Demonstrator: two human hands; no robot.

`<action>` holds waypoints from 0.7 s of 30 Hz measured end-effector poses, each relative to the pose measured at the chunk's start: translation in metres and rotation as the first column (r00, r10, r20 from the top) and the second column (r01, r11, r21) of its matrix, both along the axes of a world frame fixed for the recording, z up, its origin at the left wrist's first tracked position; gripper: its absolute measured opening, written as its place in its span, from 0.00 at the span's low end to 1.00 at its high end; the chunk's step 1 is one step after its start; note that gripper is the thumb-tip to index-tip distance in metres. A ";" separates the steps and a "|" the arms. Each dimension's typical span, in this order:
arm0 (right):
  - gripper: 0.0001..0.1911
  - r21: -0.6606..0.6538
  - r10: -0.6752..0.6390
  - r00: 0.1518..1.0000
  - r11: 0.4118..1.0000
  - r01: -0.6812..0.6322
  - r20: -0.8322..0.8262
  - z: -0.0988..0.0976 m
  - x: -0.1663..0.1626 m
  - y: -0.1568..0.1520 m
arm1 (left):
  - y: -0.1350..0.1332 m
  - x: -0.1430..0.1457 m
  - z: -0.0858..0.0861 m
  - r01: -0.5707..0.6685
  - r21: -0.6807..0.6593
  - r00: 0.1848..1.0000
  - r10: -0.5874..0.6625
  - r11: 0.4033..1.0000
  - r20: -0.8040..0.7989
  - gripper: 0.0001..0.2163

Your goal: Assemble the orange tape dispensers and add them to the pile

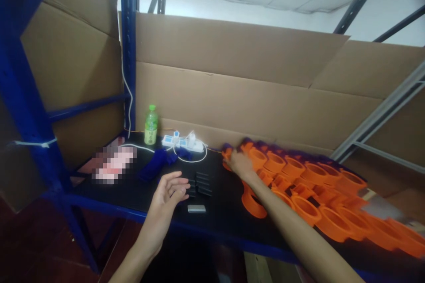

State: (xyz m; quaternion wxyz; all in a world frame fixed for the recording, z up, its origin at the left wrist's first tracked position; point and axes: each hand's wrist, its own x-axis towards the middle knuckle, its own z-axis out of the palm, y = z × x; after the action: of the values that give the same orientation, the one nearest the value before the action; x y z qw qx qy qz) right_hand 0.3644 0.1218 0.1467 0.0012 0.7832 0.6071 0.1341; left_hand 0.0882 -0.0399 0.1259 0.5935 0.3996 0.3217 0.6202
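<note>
My left hand (171,191) is raised over the front of the black tabletop, palm turned inward, its loosely curled fingers apart and nothing held in them. Just beyond its fingertips lie several slim black parts (203,184), with a small flat grey-white block (196,208) closer to the front edge. My right hand (241,164) reaches across to the left end of the rows of orange ring-shaped parts (307,209). Its blurred fingers are at a small orange part (226,154) with a dark purple top; whether they grip it I cannot tell.
A green-capped bottle (151,124) and a white power strip (183,143) with cables stand at the back. Dark blue cloth (153,166) lies left of centre, near a pixelated pink-white item (115,166). Cardboard (229,79) walls the back; a blue post (26,79) rises at left.
</note>
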 end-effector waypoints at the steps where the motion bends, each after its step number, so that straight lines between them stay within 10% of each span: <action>1: 0.23 -0.004 -0.008 1.000 1.000 0.008 0.006 -0.002 0.002 0.002 | -0.001 0.000 0.001 0.018 0.006 1.000 -0.018 1.000 -0.006 0.18; 12: 0.22 0.018 0.036 0.998 0.999 -0.037 0.046 -0.003 0.002 0.003 | 0.000 0.001 -0.001 0.110 0.014 0.990 -0.109 0.994 -0.084 0.16; 21: 0.22 0.041 0.320 0.947 0.947 -0.320 -0.017 0.010 -0.041 -0.027 | 0.000 -0.008 0.004 0.149 0.021 0.979 -0.145 0.989 -0.144 0.13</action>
State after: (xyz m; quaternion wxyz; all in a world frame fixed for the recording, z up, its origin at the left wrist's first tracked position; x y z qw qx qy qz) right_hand 0.3232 0.0947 0.1571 -0.0426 0.6758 0.7234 0.1348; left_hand 0.0800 -0.0402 0.1297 0.6069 0.4747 0.3227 0.5498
